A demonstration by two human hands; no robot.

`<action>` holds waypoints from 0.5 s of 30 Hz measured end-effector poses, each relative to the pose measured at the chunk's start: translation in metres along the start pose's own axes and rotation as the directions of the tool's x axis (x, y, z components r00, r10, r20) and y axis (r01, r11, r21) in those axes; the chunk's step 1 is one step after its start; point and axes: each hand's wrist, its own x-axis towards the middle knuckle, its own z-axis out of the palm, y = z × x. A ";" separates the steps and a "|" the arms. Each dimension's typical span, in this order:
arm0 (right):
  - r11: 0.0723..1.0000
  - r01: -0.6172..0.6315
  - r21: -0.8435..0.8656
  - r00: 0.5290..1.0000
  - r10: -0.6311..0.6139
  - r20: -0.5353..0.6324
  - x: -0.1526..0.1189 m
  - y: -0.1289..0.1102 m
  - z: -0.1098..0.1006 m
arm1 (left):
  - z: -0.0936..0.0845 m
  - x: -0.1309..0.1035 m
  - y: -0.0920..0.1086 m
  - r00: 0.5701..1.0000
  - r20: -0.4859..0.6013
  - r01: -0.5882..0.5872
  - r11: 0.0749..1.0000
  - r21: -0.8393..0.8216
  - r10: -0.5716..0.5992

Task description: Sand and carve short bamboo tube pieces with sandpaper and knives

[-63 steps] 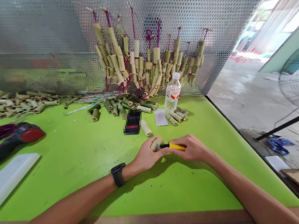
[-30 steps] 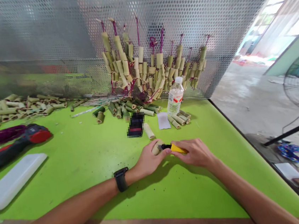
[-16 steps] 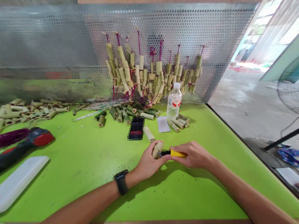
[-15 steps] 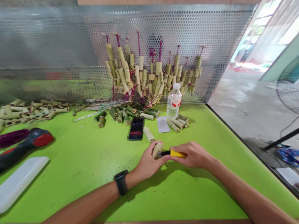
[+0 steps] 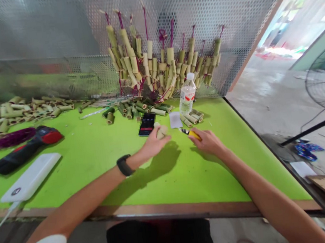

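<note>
My left hand [image 5: 153,143], with a black watch on its wrist, is closed around a short pale bamboo tube [image 5: 161,131]; motion blurs the tube's outline. Just beyond it a dark phone [image 5: 147,124] lies on the green tabletop [image 5: 146,185]. My right hand [image 5: 208,142] grips a yellow utility knife [image 5: 193,134], its tip pointing left and apart from the tube. A sheet of white paper [image 5: 175,120] and several cut bamboo tubes [image 5: 191,117] lie beyond the knife.
A water bottle [image 5: 187,95] stands at the back right. Bamboo strings [image 5: 170,59] hang on the perforated metal panel [image 5: 83,33]. At left are a bamboo pile [image 5: 24,111], purple cord [image 5: 14,137], a black-and-red power tool [image 5: 28,147] and a white power bank [image 5: 31,177].
My hands have moved apart: the knife has come away from the bamboo, and my left hand has carried the tube up and left toward the phone. The view has tilted down.
</note>
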 end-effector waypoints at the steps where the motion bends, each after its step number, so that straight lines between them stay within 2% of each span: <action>1: 1.000 -0.020 -0.011 1.000 0.019 -0.013 0.002 0.002 -0.001 | -0.008 0.002 0.009 1.000 -0.004 0.007 1.000 0.017 -0.007; 3: 0.999 -0.032 -0.026 0.999 0.032 -0.003 0.004 0.003 -0.001 | -0.022 -0.003 0.021 0.999 0.047 0.015 0.999 0.042 -0.017; 6: 0.997 -0.049 -0.052 0.998 0.050 0.024 0.005 0.000 0.002 | -0.030 -0.037 0.024 0.985 0.169 -0.046 0.994 0.099 0.029; 9: 0.997 -0.042 -0.070 0.993 0.049 0.110 0.005 -0.004 0.003 | -0.020 -0.085 0.014 0.976 0.209 -0.103 0.977 0.188 0.063; 11: 0.995 -0.035 -0.089 0.986 0.049 0.159 0.006 -0.005 0.001 | -0.009 -0.109 0.007 0.958 0.281 -0.140 0.954 0.263 0.063; 13: 0.988 -0.047 -0.144 0.985 0.070 0.158 0.005 -0.007 -0.003 | 0.003 -0.119 0.005 0.940 0.325 -0.198 0.938 0.283 0.100; 15: 0.982 -0.053 -0.179 0.994 0.069 0.084 0.001 -0.014 -0.007 | 0.015 -0.115 0.012 0.929 0.334 -0.242 0.945 0.218 0.161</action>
